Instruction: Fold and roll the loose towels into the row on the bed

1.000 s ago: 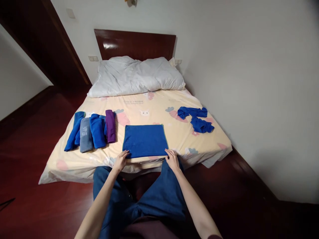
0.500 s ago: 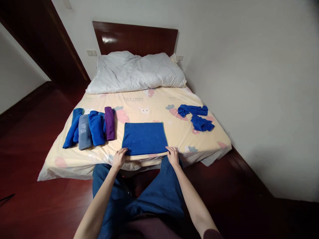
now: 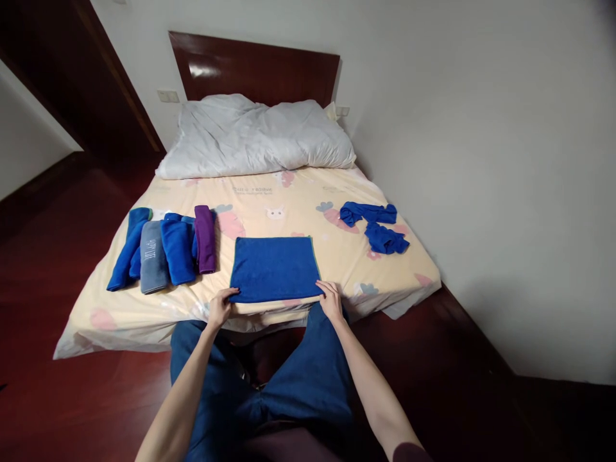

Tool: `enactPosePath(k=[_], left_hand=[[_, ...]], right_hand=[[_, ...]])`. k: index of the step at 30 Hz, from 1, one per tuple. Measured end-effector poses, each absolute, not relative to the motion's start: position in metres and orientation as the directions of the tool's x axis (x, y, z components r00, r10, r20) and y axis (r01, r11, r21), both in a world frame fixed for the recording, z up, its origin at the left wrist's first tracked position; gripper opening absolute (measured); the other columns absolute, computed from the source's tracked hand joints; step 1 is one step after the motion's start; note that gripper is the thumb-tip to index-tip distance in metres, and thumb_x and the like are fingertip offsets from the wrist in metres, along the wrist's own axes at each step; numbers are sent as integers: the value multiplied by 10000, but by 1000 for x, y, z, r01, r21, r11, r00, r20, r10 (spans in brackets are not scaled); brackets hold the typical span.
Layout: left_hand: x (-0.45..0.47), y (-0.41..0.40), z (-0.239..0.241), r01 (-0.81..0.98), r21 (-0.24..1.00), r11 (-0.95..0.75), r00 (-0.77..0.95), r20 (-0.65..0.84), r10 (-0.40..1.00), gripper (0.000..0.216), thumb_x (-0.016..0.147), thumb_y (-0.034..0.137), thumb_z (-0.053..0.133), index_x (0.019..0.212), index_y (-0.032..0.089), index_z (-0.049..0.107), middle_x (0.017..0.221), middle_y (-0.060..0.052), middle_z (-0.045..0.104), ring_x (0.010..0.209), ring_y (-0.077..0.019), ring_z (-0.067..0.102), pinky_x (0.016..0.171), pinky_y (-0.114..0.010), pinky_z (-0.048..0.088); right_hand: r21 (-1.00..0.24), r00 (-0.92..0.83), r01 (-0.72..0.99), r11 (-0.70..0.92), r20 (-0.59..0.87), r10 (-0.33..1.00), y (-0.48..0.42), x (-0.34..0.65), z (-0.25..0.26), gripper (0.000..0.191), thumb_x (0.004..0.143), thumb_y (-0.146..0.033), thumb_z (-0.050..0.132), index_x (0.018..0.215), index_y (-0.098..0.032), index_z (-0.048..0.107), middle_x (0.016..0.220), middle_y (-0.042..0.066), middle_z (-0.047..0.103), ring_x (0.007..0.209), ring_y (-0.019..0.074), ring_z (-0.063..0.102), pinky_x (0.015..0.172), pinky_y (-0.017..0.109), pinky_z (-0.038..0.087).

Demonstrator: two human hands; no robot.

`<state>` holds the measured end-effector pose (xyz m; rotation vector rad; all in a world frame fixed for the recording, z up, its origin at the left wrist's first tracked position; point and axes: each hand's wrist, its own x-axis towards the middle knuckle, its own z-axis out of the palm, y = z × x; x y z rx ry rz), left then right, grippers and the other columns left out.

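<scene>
A blue towel [image 3: 274, 268] with a thin green edge lies flat near the front edge of the bed. My left hand [image 3: 221, 307] pinches its near left corner. At the near right corner, my right hand [image 3: 330, 301] has its fingers closed on the cloth. To the left lie several rolled towels: a purple one [image 3: 205, 240], a blue one [image 3: 178, 251], a grey one with white lettering [image 3: 154, 258], and other blue ones partly hidden behind them. Two crumpled blue cloths, one farther back [image 3: 368, 213] and one nearer [image 3: 386, 239], rest on the right.
The bed [image 3: 279, 221] has a cream sheet printed with carrots and rabbits. A grey-white quilt [image 3: 260, 138] is bunched before the dark wooden headboard [image 3: 255, 67]. My legs [image 3: 303, 372] touch the bed's front edge. A white wall [image 3: 481, 179] rises on the right.
My left hand has shifted slightly left, to the towel's very corner. The right hand stays at its corner. The whole view has moved a little; the towels lie as before.
</scene>
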<state>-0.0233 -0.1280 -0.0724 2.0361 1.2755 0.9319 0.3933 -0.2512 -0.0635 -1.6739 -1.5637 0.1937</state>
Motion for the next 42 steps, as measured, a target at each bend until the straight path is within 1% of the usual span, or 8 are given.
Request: enactPosePath(k=[5, 13, 17, 23, 26, 28, 34, 42], left_hand=[[-23, -126, -74, 442, 806, -394, 327, 264, 907, 364, 708, 192, 477, 918, 224, 772, 1071, -50, 775, 1157, -258, 659, 1099, -503, 484], [-22, -123, -73, 432, 850, -301, 319, 168, 933, 415, 802, 286, 521, 1144, 199, 739, 1196, -80, 737, 1163, -263, 653, 1068, -467, 501], [-21, -123, -73, 436, 859, -268, 273, 157, 949, 364, 812, 313, 511, 1047, 187, 759, 1111, -91, 758, 1100, -269, 673, 1036, -455, 511], [-21, -133, -67, 376, 907, -190, 181, 129, 975, 344, 868, 452, 564, 932, 160, 733, 949, -89, 756, 899, -234, 691, 853, -356, 553], [-17, -139, -60, 387, 904, -183, 143, 137, 980, 347, 887, 473, 568, 745, 167, 649, 633, -7, 611, 618, -155, 566, 603, -254, 466], [-14, -141, -56, 401, 897, -187, 126, 148, 981, 392, 906, 474, 551, 640, 186, 542, 542, 35, 461, 537, -122, 449, 529, -233, 367], [-9, -138, -64, 463, 875, -140, 117, 96, 988, 417, 949, 464, 518, 637, 204, 424, 585, 47, 369, 571, -113, 389, 573, -243, 330], [-6, -135, -66, 415, 906, -80, 45, 67, 997, 411, 967, 479, 496, 669, 198, 466, 611, 39, 376, 591, -120, 392, 576, -254, 314]], right_hand=[[-672, 160, 725, 151, 378, 912, -245, 394, -66, 633, 717, 23, 419, 1189, -242, 748, 1216, 51, 727, 1173, 221, 649, 1079, 440, 520], [-749, 263, 658, 82, 331, 906, -240, 398, -65, 494, 811, -69, 408, 1125, -223, 756, 1148, 71, 743, 1115, 214, 665, 1040, 417, 525], [-772, 314, 635, 35, 299, 901, -240, 398, -65, 439, 805, -100, 423, 1060, -213, 762, 1080, 83, 752, 1073, 235, 669, 1020, 428, 520], [-878, 480, 477, -49, 214, 851, -249, 401, -78, 308, 885, -341, 542, 1039, -161, 739, 1027, 116, 754, 843, 228, 684, 797, 363, 570], [-888, 534, 456, -63, 217, 817, -252, 402, -81, 368, 879, -457, 603, 999, -135, 733, 912, 114, 740, 739, 206, 649, 717, 332, 550], [-877, 552, 474, -78, 227, 802, -251, 403, -82, 410, 874, -505, 607, 991, -130, 726, 809, 81, 709, 683, 188, 612, 684, 318, 530], [-875, 570, 471, -111, 205, 796, -242, 409, -85, 460, 890, -576, 593, 932, -127, 685, 735, 55, 651, 661, 172, 572, 649, 286, 476], [-845, 546, 513, -152, 185, 817, -228, 408, -84, 492, 944, -607, 498, 841, -148, 644, 655, 18, 591, 603, 145, 496, 622, 266, 428]])
